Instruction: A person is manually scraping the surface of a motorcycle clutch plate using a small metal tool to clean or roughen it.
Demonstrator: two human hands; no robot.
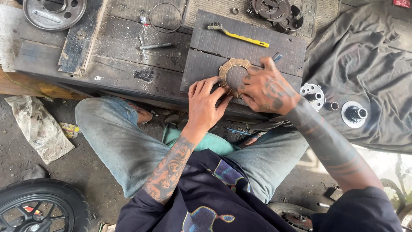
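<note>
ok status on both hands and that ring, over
Left hand and right hand both grip the brown friction ring, flat on the dark wooden board. Yellow-handled brush lies beyond, apart. Nothing blocking.

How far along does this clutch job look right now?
Done: parts are already stripped out, with a clutch basket and gears laid on the wooden bench. In hand: left hand and right hand both hold a ring-shaped friction plate. Left: hub pieces wait loose on the dark cloth.
</note>
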